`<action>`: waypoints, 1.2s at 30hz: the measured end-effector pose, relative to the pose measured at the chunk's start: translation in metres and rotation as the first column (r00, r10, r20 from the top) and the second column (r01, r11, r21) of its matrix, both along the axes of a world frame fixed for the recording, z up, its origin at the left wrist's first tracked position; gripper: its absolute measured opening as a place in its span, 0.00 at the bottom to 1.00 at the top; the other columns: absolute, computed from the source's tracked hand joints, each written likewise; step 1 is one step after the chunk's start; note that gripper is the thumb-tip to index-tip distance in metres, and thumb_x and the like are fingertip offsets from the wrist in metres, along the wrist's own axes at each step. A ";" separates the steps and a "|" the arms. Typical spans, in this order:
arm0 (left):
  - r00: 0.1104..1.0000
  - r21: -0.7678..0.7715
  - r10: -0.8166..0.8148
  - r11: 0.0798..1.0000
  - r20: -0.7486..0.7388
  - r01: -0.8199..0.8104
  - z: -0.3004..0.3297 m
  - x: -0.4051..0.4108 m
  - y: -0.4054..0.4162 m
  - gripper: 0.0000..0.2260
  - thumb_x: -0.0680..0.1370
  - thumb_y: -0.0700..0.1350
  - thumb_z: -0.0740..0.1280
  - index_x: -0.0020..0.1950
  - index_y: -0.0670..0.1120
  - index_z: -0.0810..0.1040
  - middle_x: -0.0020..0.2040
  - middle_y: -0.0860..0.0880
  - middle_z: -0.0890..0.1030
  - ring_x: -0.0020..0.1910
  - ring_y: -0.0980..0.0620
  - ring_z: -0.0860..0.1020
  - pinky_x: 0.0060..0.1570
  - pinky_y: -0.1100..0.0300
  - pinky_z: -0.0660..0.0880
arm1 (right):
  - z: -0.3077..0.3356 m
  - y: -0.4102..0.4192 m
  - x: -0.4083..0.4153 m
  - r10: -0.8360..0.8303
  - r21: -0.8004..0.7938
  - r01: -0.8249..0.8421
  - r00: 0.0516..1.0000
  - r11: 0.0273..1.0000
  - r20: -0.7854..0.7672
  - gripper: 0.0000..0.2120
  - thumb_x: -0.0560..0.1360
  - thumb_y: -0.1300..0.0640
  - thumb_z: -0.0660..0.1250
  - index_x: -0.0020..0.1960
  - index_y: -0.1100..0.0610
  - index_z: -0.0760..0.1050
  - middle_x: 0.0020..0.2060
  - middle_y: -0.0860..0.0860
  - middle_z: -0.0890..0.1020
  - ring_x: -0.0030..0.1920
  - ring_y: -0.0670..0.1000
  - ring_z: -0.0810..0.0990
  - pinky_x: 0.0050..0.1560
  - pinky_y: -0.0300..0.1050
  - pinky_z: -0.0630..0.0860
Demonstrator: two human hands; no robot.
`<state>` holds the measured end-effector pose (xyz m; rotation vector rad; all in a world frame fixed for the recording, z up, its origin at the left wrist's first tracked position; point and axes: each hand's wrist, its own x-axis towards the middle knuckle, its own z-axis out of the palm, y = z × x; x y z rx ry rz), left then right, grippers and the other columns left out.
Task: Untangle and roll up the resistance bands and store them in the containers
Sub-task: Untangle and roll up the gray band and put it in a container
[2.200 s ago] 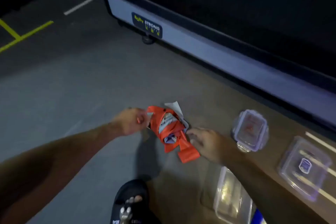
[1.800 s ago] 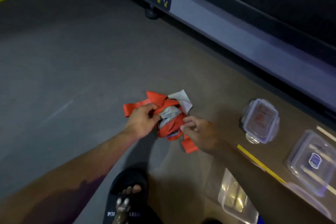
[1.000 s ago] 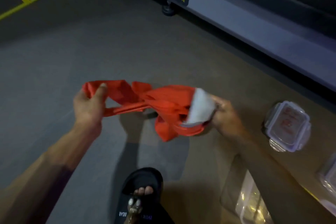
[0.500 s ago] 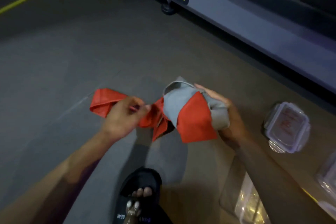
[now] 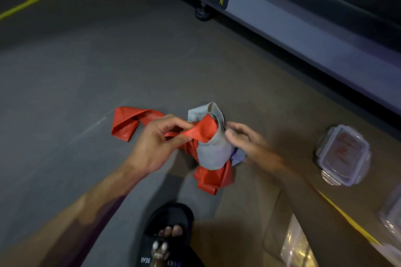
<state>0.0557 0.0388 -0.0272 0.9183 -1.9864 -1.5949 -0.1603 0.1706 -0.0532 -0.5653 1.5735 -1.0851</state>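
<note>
A tangle of resistance bands hangs above the grey floor in the middle of the head view. The red band (image 5: 125, 123) loops out to the left and droops below the knot. A grey band (image 5: 213, 154) wraps around it, and a bit of a blue band (image 5: 237, 156) shows behind. My left hand (image 5: 156, 143) pinches a red fold at the knot. My right hand (image 5: 249, 143) holds the grey band's right side with the fingers curled. A closed clear container (image 5: 342, 154) stands on the floor at the right.
A treadmill base (image 5: 282, 24) with a "Body Strong" label runs across the top right. An open clear container (image 5: 297, 245) sits bottom right, another at the right edge (image 5: 392, 219). My foot in a black sandal (image 5: 169, 234) is at the bottom. Yellow floor lines (image 5: 28, 0) lie top left.
The tangle was lifted off the floor and pulled apart. Since half a second ago my left hand shifted right to pinch a red fold at the knot, and the grey band turned.
</note>
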 end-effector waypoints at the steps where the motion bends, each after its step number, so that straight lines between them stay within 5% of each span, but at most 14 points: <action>1: 1.000 0.009 0.012 1.000 -0.012 -0.011 0.002 0.000 0.001 0.06 0.73 0.39 0.75 0.49 0.45 0.85 0.45 0.49 0.83 0.43 0.50 0.83 0.47 0.52 0.79 | -0.002 -0.001 0.004 0.008 -0.013 -0.008 0.999 1.000 -0.031 0.11 0.79 0.56 0.71 0.61 0.51 0.79 0.44 0.42 0.87 0.40 0.42 0.84 0.43 0.47 0.84; 5: 0.983 0.003 0.183 0.983 -0.025 -0.183 0.006 0.010 -0.003 0.06 0.70 0.42 0.76 0.46 0.46 0.86 0.47 0.46 0.85 0.47 0.45 0.83 0.49 0.50 0.80 | -0.003 0.001 0.000 -0.135 -0.115 0.123 0.986 0.986 -0.100 0.08 0.77 0.62 0.74 0.55 0.53 0.82 0.45 0.46 0.87 0.45 0.44 0.84 0.46 0.38 0.80; 8: 0.938 0.043 0.347 0.937 0.010 -0.347 0.004 0.024 -0.010 0.03 0.74 0.38 0.75 0.45 0.45 0.84 0.43 0.52 0.86 0.40 0.57 0.82 0.40 0.62 0.80 | 0.001 0.006 -0.017 -0.150 -0.185 0.097 0.941 0.978 -0.303 0.12 0.78 0.63 0.73 0.52 0.46 0.82 0.46 0.41 0.87 0.49 0.43 0.84 0.53 0.39 0.78; 12: 0.754 0.100 0.654 0.748 0.064 -0.656 -0.003 0.044 -0.023 0.10 0.82 0.37 0.65 0.43 0.50 0.76 0.35 0.54 0.81 0.32 0.56 0.78 0.31 0.59 0.77 | 0.016 0.009 -0.028 -0.173 -0.317 0.014 0.860 0.948 -0.480 0.15 0.80 0.65 0.70 0.58 0.46 0.83 0.58 0.42 0.84 0.62 0.39 0.80 0.64 0.33 0.71; 17: 0.572 0.273 0.801 0.519 0.175 -0.810 -0.006 0.054 -0.039 0.12 0.83 0.38 0.58 0.42 0.51 0.69 0.38 0.49 0.74 0.34 0.52 0.74 0.30 0.59 0.76 | 0.003 0.015 -0.040 -0.212 -0.288 0.088 0.874 0.954 -0.437 0.11 0.81 0.64 0.67 0.56 0.51 0.84 0.49 0.39 0.87 0.53 0.39 0.83 0.56 0.36 0.76; 19: 0.609 0.276 0.757 0.548 0.239 -0.790 -0.010 0.058 -0.039 0.12 0.83 0.39 0.59 0.41 0.50 0.70 0.37 0.47 0.75 0.35 0.49 0.75 0.34 0.56 0.75 | -0.008 0.022 -0.043 -0.287 -0.243 0.192 0.840 0.951 -0.461 0.12 0.81 0.65 0.67 0.51 0.49 0.84 0.42 0.34 0.86 0.45 0.34 0.82 0.49 0.36 0.75; 21: 0.587 0.226 0.768 0.543 0.258 -0.809 -0.017 0.062 -0.041 0.11 0.83 0.40 0.59 0.42 0.49 0.70 0.37 0.45 0.75 0.36 0.45 0.75 0.36 0.53 0.73 | -0.009 0.027 -0.045 -0.397 -0.221 0.341 0.863 0.914 -0.311 0.14 0.82 0.67 0.65 0.49 0.50 0.83 0.37 0.38 0.86 0.39 0.38 0.82 0.44 0.37 0.77; 24: 0.554 0.102 0.778 0.551 0.296 -0.828 -0.030 0.074 -0.043 0.08 0.81 0.42 0.59 0.43 0.48 0.71 0.38 0.45 0.75 0.40 0.46 0.74 0.41 0.49 0.72 | 0.007 0.021 -0.049 -0.547 -0.225 0.525 0.836 0.821 -0.046 0.12 0.78 0.63 0.64 0.50 0.47 0.81 0.42 0.43 0.83 0.44 0.43 0.81 0.49 0.38 0.77; 26: 0.624 0.068 0.692 0.648 0.363 -0.759 -0.040 0.080 -0.041 0.04 0.78 0.42 0.62 0.51 0.44 0.74 0.44 0.42 0.78 0.43 0.46 0.75 0.44 0.49 0.73 | 0.019 0.012 -0.054 -0.674 -0.186 0.701 0.713 0.689 0.193 0.13 0.75 0.63 0.60 0.45 0.52 0.82 0.38 0.46 0.80 0.41 0.45 0.77 0.46 0.40 0.73; 28: 0.669 -0.013 0.583 0.758 0.461 -0.652 -0.046 0.081 -0.035 0.15 0.75 0.40 0.65 0.62 0.46 0.73 0.55 0.39 0.79 0.51 0.43 0.77 0.53 0.47 0.75 | 0.024 0.007 -0.048 -0.645 -0.145 0.644 0.763 0.751 0.042 0.12 0.74 0.59 0.61 0.40 0.50 0.82 0.35 0.45 0.81 0.36 0.44 0.77 0.39 0.39 0.73; 30: 0.653 -0.323 0.543 0.839 0.528 -0.437 -0.040 0.075 -0.026 0.26 0.71 0.40 0.69 0.69 0.49 0.70 0.64 0.39 0.73 0.61 0.38 0.72 0.65 0.42 0.69 | 0.018 0.003 -0.027 -0.390 0.030 0.398 0.910 0.917 -0.139 0.09 0.69 0.46 0.64 0.43 0.48 0.80 0.37 0.46 0.82 0.35 0.44 0.78 0.35 0.38 0.76; 32: 0.791 -0.526 0.409 0.840 0.454 -0.132 -0.029 0.061 -0.013 0.29 0.70 0.47 0.68 0.71 0.52 0.68 0.66 0.42 0.71 0.63 0.39 0.69 0.64 0.43 0.67 | 0.004 0.003 -0.005 -0.134 0.137 0.184 0.940 0.973 -0.314 0.22 0.63 0.34 0.67 0.52 0.45 0.78 0.51 0.47 0.82 0.49 0.48 0.81 0.50 0.43 0.79; 34: 0.826 -0.505 0.138 0.841 0.546 0.193 -0.026 0.045 -0.004 0.32 0.68 0.59 0.66 0.73 0.57 0.66 0.68 0.48 0.72 0.65 0.41 0.70 0.63 0.43 0.68 | -0.020 0.011 0.010 0.171 0.191 -0.077 0.820 0.979 -0.546 0.37 0.60 0.26 0.72 0.64 0.42 0.74 0.61 0.47 0.76 0.62 0.49 0.77 0.65 0.51 0.75; 36: 0.661 -0.377 -0.011 0.814 0.750 0.441 -0.038 0.037 0.001 0.34 0.68 0.65 0.68 0.73 0.61 0.66 0.70 0.52 0.72 0.67 0.44 0.70 0.63 0.45 0.67 | -0.034 0.020 0.021 0.335 0.278 -0.199 0.695 0.940 -0.636 0.36 0.59 0.27 0.73 0.62 0.44 0.74 0.60 0.48 0.71 0.61 0.51 0.75 0.63 0.52 0.75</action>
